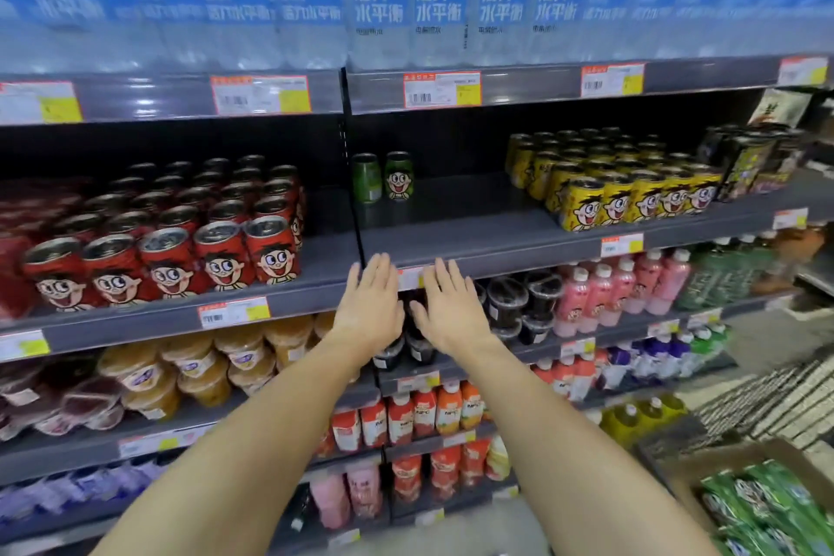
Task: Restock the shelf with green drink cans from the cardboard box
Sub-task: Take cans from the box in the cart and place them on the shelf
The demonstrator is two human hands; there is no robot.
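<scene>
Both hands raised side by side in front of the grey metal shelf (474, 235), backs toward the camera. Left hand (370, 307) and right hand (451, 312) have straight, loosely spread fingers and hold nothing; fingertips sit at the shelf's front edge, over a price tag strip (410, 278).

Two green drink cans with a cartoon face (382, 176) stand upright far back at the left end of that shelf bay, close together, well apart from the hands. Bare shelf floor lies between them and the hands.

Brown cardboard box (704, 465) at lower right, open, holding green shrink-wrapped can packs (762, 506).

Neighbours: red cartoon-face cans (180, 248) in the bay to the left, yellow cartoon-face can packs (632, 190) to the right on the same shelf. Blue-labelled clear water bottles (433, 5) on the shelf above. Dark lidded cups (514, 307) on the shelf below, partly hidden behind the hands.
</scene>
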